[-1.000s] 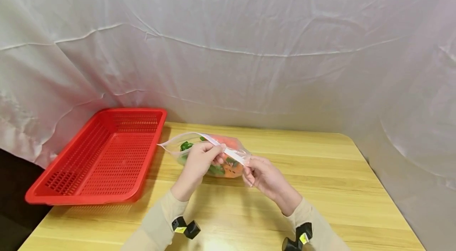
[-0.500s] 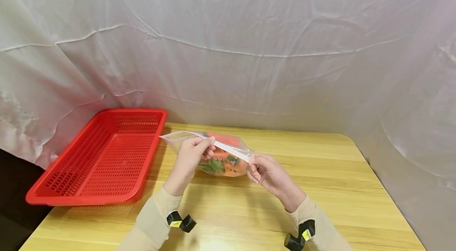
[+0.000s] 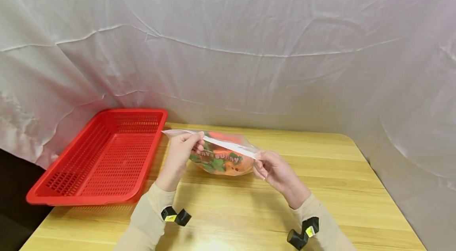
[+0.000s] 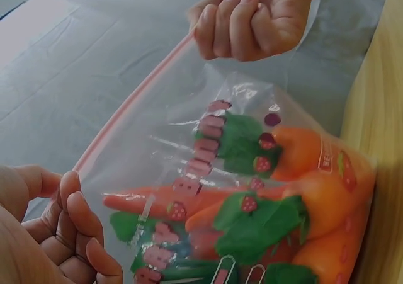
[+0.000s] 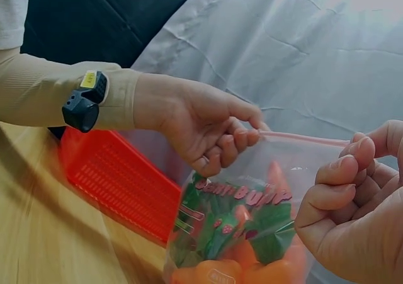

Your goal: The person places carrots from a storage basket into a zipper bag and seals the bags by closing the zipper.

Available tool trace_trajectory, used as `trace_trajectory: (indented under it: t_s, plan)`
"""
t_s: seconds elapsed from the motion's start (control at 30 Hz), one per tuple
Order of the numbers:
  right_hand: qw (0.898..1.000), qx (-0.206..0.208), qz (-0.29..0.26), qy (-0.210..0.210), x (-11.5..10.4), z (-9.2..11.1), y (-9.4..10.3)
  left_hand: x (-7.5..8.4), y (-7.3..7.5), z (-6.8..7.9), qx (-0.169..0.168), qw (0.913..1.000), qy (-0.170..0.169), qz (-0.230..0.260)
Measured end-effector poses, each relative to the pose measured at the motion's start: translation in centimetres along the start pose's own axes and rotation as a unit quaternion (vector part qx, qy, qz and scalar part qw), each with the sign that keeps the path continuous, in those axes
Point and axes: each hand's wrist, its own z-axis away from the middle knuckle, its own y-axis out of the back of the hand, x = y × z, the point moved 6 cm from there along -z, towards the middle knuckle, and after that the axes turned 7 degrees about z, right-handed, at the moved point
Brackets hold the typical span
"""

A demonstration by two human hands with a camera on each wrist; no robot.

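Observation:
A clear zip bag with pink lettering stands on the table, its pale zip strip running between my hands. Inside it show orange carrots and green leafy pieces. My left hand pinches the strip between thumb and forefinger, left of its middle. At the right end of the strip, my right hand pinches the corner, fingers curled. Left of my left hand, the bag's end tapers to a pointed corner, mostly pressed narrow.
A red plastic basket with slotted walls stands at the left, its right rim close to the bag's left corner. The wooden table ends at a pale cloth hung behind and at the right.
My left hand has slid left along the zip strip, and the bag's gaping left part has narrowed. My right hand has shifted slightly right with its corner, drawing the strip straighter.

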Motion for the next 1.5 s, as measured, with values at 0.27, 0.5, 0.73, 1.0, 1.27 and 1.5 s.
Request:
trace_trajectory:
  t_s: [0.27,0.5,0.73,1.0,1.27,1.5]
  plan:
    - [1.000,-0.010,-0.024,-0.002,-0.5,0.0,0.7,0.5,1.1,-0.3,0.011,0.9999,-0.006,0.008]
    - [0.999,-0.014,-0.029,-0.001,-0.8,0.3,1.7,0.9,2.0,-0.5,0.028,0.9995,-0.008,0.012]
    - [0.999,-0.016,-0.034,-0.006,-1.1,0.4,2.2,1.3,2.7,-0.6,0.033,0.9990,-0.006,0.030]
    - [0.996,-0.026,-0.086,-0.004,-2.3,0.7,3.0,1.8,4.0,-0.8,0.066,0.9968,-0.004,0.045]
    - [0.995,-0.018,-0.093,-0.004,-3.2,0.6,3.2,2.3,5.2,-0.9,0.070,0.9960,-0.019,0.052]
    - [0.997,0.004,0.076,0.013,-3.9,0.8,3.2,2.6,5.9,-0.9,0.080,0.9954,-0.047,-0.027]
